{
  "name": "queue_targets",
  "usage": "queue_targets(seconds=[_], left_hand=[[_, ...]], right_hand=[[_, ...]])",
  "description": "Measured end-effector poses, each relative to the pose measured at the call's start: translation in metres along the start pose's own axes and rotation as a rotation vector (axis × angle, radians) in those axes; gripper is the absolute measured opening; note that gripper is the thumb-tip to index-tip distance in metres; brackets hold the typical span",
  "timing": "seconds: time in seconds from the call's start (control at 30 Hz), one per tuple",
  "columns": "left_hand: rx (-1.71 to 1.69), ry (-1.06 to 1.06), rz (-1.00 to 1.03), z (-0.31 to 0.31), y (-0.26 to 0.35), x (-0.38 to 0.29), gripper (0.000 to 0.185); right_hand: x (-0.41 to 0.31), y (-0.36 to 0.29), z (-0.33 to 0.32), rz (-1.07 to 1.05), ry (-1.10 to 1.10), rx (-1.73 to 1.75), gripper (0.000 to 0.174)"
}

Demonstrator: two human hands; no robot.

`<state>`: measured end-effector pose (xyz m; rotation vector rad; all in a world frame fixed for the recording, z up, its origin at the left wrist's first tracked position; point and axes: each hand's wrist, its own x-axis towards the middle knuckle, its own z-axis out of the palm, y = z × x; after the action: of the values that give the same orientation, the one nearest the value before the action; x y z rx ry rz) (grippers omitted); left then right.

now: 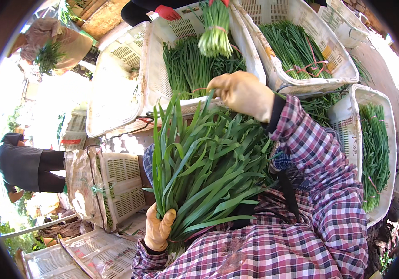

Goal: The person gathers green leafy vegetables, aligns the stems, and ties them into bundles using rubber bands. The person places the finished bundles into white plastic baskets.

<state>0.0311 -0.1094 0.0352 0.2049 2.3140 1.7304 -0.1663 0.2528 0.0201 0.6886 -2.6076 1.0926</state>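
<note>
My left hand point(159, 227), in a tan glove, grips a large bunch of flat green leaves point(210, 157), apparently garlic chives, low near its tied end. The leaves fan out over my lap, and a pink tie point(199, 233) shows at the base. My right hand point(243, 94), also gloved, is raised over the far leaf tips. Its fingers are closed on the tip of one leaf blade point(207, 104). Just beyond it stands a white plastic crate point(255, 66) holding tied bunches of chives point(189, 69).
Another person's red-gloved hand point(168, 12) rests at that crate's far rim; a chive bunch point(216, 31) hangs above it. Chive-filled crates point(339, 78) point(356, 139) stand at right. An open crate point(115, 87) and a wrapped, stacked crate point(122, 188) are left. Two people point(28, 167) point(53, 42) bend over farther left.
</note>
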Motion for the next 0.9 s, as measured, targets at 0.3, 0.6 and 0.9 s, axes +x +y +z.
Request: queue_targets(seconds=[0.3,0.6,0.9], left_hand=[[0.007,0.013,0.012,0.0,0.001,0.004,0.042],[0.039,0.011,-0.008,-0.005,-0.018,-0.004,0.05],[-0.157,-0.003,-0.116,0.002,-0.002,0.008,0.047]], right_hand=[[-0.018,-0.05,-0.091,0.172,-0.551,0.864,0.044],[0.015,-0.035,-0.021,0.421,0.123,0.566,0.021],[-0.049,-0.102,-0.058,0.149,-0.328,0.517,0.022]])
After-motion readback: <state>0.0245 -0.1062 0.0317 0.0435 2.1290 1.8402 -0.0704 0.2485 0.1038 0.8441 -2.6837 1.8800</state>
